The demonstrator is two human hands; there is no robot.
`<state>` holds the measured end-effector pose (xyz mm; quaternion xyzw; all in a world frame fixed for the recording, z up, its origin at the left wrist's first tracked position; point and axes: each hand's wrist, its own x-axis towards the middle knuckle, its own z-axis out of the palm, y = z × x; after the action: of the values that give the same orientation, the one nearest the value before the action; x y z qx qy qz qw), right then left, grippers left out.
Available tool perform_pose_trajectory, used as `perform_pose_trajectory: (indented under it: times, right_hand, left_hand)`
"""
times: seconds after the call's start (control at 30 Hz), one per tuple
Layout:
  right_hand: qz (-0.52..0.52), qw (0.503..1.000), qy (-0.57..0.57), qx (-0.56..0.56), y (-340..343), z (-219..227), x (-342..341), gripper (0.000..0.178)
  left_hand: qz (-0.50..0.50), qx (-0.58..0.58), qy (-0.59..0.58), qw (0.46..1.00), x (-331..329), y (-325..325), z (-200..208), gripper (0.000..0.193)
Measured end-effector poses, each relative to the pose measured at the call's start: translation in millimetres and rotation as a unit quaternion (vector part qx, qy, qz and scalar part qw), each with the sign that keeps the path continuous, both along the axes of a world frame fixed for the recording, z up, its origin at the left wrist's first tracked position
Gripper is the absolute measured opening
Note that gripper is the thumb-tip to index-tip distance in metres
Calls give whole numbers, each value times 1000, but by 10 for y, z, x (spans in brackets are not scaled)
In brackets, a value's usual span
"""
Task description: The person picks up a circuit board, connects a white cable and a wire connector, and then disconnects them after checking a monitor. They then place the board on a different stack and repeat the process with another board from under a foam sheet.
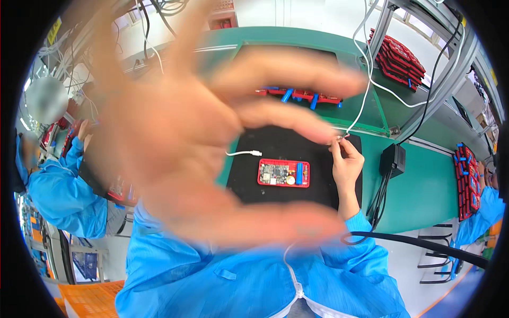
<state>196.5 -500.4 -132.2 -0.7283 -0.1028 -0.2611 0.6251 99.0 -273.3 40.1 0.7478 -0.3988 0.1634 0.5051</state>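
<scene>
My left hand (175,138) is raised very close to the camera, large and smeared by motion. Its fingers are spread and curved, and nothing shows between them. Beyond it, my right hand (347,161) pinches the end of a thin white cable (362,106) at the right side of a black mat (318,199). Fingertips partly hide that cable end. On the mat lies a red tray (263,183) holding a circuit board (274,173) and a blue cylindrical cell (299,173). A second white cable (245,152) ends in a plug left of the tray.
More red trays with blue cells (299,96) sit at the back, partly behind my left fingers. Stacked red trays (396,61) stand at the back right, others (466,183) at the far right. A black power adapter (392,160) rests right of the mat. A co-worker (66,193) is at left.
</scene>
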Motion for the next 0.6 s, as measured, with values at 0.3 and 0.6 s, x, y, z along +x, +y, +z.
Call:
perform_pose_trajectory:
  times: [0.3,0.6]
  right_hand:
    - [1,1000,-8,-7,96,-91,-228,8]
    - [-1,999,-24,-23,-9,68,-213,10]
  left_hand:
    - [-89,-20,-256,962,425,-20,844,100]
    - [-146,104,-267,947,180,246,1270,89]
